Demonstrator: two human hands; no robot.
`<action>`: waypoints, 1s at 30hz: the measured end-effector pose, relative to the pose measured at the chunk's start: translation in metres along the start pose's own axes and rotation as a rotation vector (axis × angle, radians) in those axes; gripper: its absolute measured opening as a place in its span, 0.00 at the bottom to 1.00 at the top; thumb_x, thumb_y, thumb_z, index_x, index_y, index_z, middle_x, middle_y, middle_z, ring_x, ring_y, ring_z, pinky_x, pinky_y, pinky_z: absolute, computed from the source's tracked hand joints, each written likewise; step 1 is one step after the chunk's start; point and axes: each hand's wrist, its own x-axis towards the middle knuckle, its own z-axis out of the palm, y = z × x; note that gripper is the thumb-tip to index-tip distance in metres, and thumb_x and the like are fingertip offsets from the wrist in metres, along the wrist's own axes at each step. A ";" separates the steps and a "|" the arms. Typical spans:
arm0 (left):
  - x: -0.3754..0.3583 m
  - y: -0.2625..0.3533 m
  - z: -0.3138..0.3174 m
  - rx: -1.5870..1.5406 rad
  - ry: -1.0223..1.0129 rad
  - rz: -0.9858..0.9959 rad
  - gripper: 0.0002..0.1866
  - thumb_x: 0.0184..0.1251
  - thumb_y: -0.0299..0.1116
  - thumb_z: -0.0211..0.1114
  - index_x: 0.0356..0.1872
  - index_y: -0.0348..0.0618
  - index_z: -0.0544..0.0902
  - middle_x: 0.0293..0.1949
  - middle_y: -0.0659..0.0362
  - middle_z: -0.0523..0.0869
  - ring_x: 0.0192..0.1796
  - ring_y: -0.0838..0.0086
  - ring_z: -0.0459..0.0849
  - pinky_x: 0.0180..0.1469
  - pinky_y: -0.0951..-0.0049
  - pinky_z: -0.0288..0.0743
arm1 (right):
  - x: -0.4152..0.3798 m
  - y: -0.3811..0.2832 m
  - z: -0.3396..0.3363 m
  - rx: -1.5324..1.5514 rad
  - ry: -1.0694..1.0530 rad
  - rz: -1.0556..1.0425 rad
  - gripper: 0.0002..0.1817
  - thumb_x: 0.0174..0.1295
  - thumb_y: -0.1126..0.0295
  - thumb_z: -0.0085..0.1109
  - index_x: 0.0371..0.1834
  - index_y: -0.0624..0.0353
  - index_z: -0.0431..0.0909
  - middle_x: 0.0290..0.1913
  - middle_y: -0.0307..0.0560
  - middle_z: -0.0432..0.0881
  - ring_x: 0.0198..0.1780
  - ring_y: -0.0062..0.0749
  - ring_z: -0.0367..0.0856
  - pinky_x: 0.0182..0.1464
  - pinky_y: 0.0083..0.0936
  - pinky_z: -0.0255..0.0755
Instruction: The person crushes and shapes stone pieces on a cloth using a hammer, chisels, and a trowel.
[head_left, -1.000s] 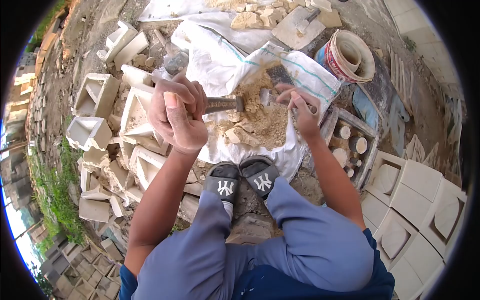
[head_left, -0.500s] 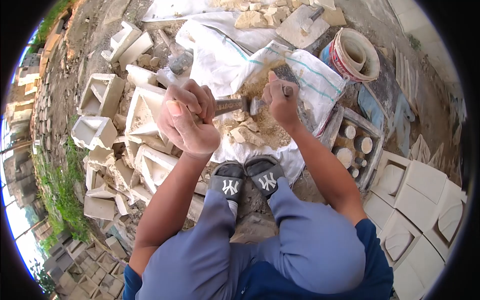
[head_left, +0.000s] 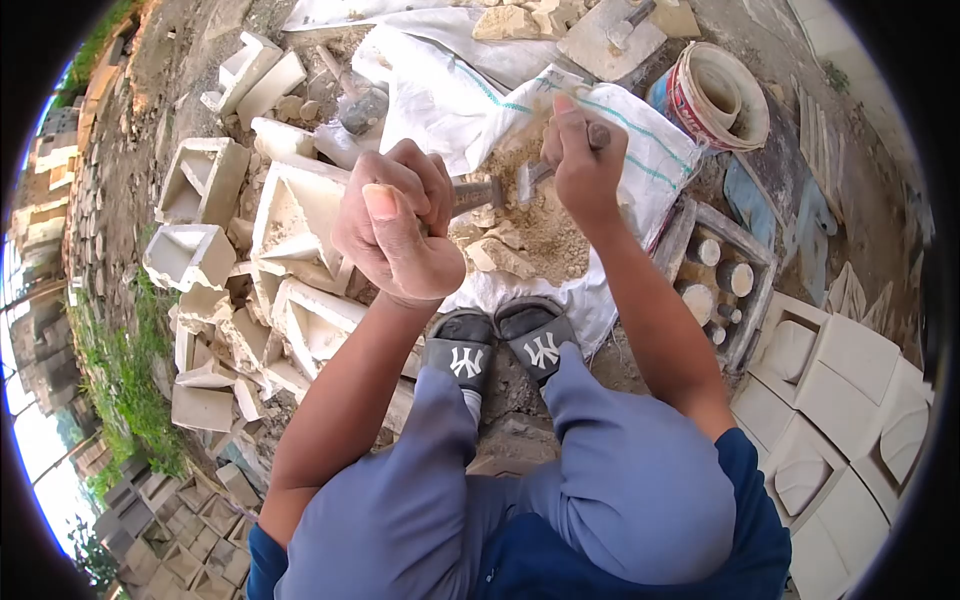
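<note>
My left hand (head_left: 398, 225) is closed around a dark metal bar-like tool (head_left: 478, 195) with raised lettering; its wider end points right, and its grip is hidden in my fist. In my right hand (head_left: 588, 165) is a hammer (head_left: 527, 183), its handle end sticking out past my fingers and its pale metal head pointing down-left, close to the left tool's end. Below both tools, broken pale stone chunks (head_left: 500, 257) and crumbly rubble (head_left: 550, 240) lie on a white woven sack (head_left: 430, 125), in front of my slippers (head_left: 460, 355).
Cast blocks and broken pieces (head_left: 300, 220) pile up at left, with a dusty mallet (head_left: 362, 110) behind. A paint bucket (head_left: 690, 100) stands at back right. Nearer are a frame of round cylinders (head_left: 735, 278) and pale molded tiles (head_left: 830, 370). Another hammer (head_left: 628, 25) rests on a slab.
My right hand has risen slightly away and to the right with the hammer. My left hand has shifted a little right, still holding its tool. The whole view has moved slightly.
</note>
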 end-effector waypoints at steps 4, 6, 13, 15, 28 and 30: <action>0.004 -0.003 0.008 0.010 -0.001 0.005 0.25 0.81 0.47 0.47 0.23 0.41 0.64 0.17 0.63 0.64 0.16 0.86 0.56 0.17 0.82 0.48 | -0.006 0.042 0.003 -0.313 -0.253 -0.108 0.24 0.75 0.71 0.52 0.15 0.62 0.68 0.12 0.33 0.63 0.17 0.15 0.57 0.22 0.26 0.54; 0.007 -0.005 0.010 0.030 -0.008 -0.023 0.24 0.80 0.46 0.47 0.23 0.41 0.64 0.17 0.63 0.64 0.17 0.86 0.57 0.18 0.82 0.48 | 0.005 0.015 0.010 -0.242 -0.219 -0.088 0.23 0.74 0.73 0.53 0.15 0.63 0.68 0.12 0.35 0.62 0.17 0.16 0.57 0.22 0.26 0.55; 0.024 -0.017 0.018 0.176 -0.056 0.020 0.25 0.81 0.53 0.42 0.27 0.43 0.62 0.19 0.62 0.62 0.17 0.84 0.54 0.18 0.81 0.49 | 0.001 0.067 0.008 -0.201 -0.129 -0.109 0.22 0.73 0.74 0.54 0.15 0.64 0.73 0.11 0.30 0.65 0.14 0.15 0.57 0.20 0.22 0.53; 0.024 -0.018 0.019 0.200 -0.066 0.039 0.27 0.80 0.55 0.42 0.27 0.42 0.62 0.19 0.61 0.63 0.17 0.83 0.54 0.18 0.81 0.50 | 0.011 0.037 0.014 -0.114 -0.110 -0.093 0.23 0.73 0.73 0.53 0.15 0.64 0.73 0.11 0.32 0.66 0.14 0.16 0.58 0.19 0.22 0.53; 0.027 -0.023 0.020 0.042 0.069 0.019 0.24 0.81 0.46 0.43 0.23 0.42 0.64 0.16 0.66 0.61 0.16 0.86 0.56 0.17 0.82 0.46 | -0.004 0.052 0.002 -0.074 0.054 -0.135 0.24 0.75 0.68 0.51 0.16 0.59 0.72 0.12 0.31 0.68 0.14 0.14 0.59 0.18 0.23 0.49; 0.029 -0.019 0.017 0.060 0.067 0.001 0.25 0.81 0.47 0.42 0.23 0.42 0.64 0.16 0.66 0.61 0.16 0.86 0.56 0.17 0.82 0.46 | -0.001 0.051 0.004 -0.187 -0.020 -0.179 0.24 0.76 0.68 0.51 0.16 0.59 0.71 0.12 0.30 0.67 0.14 0.13 0.59 0.18 0.22 0.48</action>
